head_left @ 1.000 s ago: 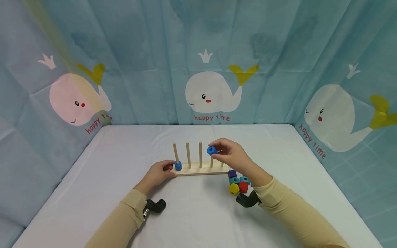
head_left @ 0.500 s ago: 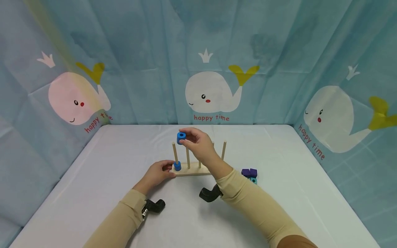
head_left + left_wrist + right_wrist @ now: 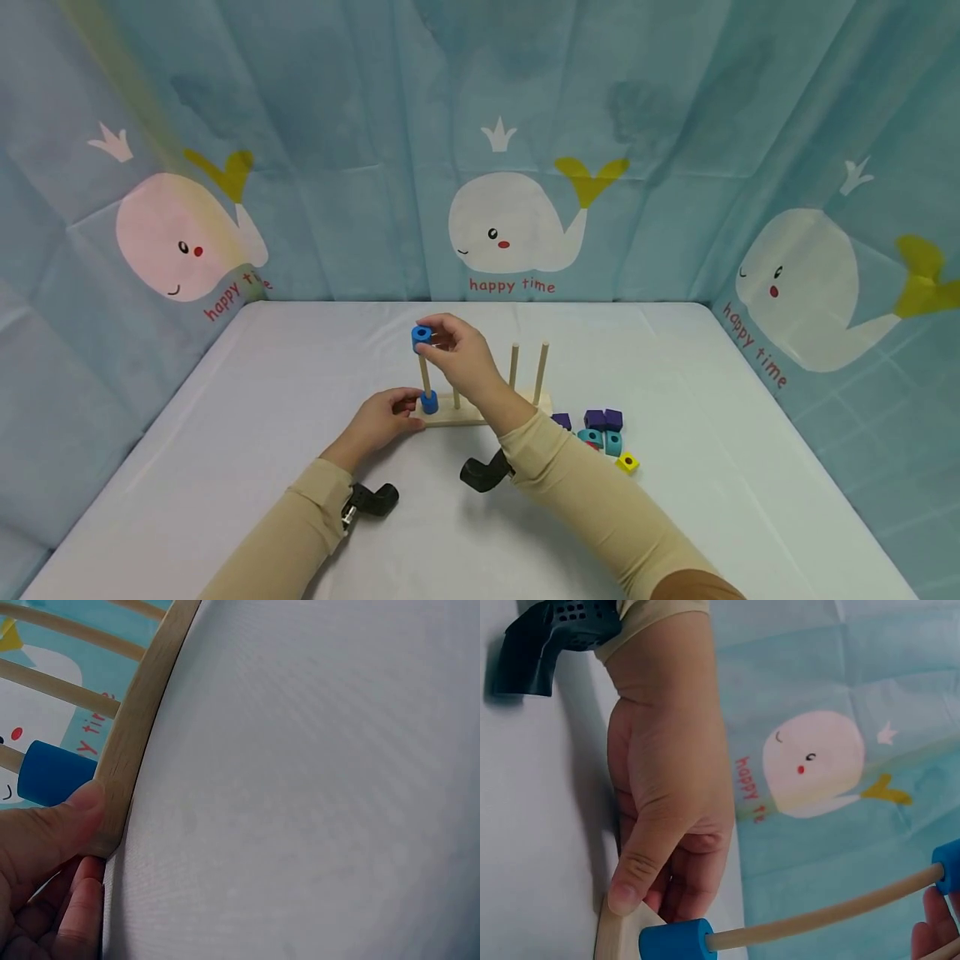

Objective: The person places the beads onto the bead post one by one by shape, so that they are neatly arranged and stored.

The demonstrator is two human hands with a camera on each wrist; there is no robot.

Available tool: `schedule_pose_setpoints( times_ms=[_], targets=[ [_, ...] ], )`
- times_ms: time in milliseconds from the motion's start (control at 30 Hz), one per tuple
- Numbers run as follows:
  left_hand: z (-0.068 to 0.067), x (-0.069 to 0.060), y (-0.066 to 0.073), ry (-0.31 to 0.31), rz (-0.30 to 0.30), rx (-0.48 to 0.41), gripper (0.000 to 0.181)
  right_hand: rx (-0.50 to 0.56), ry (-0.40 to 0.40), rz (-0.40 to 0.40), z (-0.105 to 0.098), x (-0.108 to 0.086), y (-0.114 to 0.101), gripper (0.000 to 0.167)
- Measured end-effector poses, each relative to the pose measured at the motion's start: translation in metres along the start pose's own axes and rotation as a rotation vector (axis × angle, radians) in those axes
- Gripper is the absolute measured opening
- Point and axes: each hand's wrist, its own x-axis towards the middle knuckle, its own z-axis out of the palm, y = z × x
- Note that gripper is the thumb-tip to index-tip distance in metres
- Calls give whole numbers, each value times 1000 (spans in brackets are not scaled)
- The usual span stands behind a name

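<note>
A wooden peg stand (image 3: 446, 419) has several upright pegs on a long base. My left hand (image 3: 382, 422) grips its left end, thumb on the front face in the left wrist view, fingers behind. One blue bead (image 3: 429, 402) sits at the foot of the leftmost peg (image 3: 426, 375). At that peg's top, my right hand (image 3: 467, 358) pinches a second blue bead (image 3: 422, 338) between thumb and fingers. In the right wrist view the peg's tip meets this bead (image 3: 949, 866); how far it goes in is hidden. The right hand covers part of the middle pegs.
Right of the stand lie loose beads: purple ones (image 3: 603, 419), teal ones (image 3: 613, 442) and a yellow one (image 3: 627, 463). The right forearm partly hides others, including a red one. Whale-print curtains (image 3: 517, 221) stand behind and beside the white table (image 3: 315, 350).
My right hand has carried the blue bead left across the stand, from above the right-hand pegs to the top of the leftmost peg. The left hand has stayed on the base.
</note>
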Motion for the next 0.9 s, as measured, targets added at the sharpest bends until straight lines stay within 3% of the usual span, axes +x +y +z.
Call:
schedule_pose_setpoints(
  times_ms=[200,433,667,900],
  targets=[
    [-1,0,1,2,-5,13,49,-48,4,36,4,0,3,32],
    [-1,-1,1,6,-7,16,50,97,38,112,16,-7,29,65],
    [-2,-1,0,-13,6,6,52,50,50,132,24,-16,54,40],
    [-3,-1,-1,-15,11,12,53,34,41,156,26,-18,62,22]
  ],
)
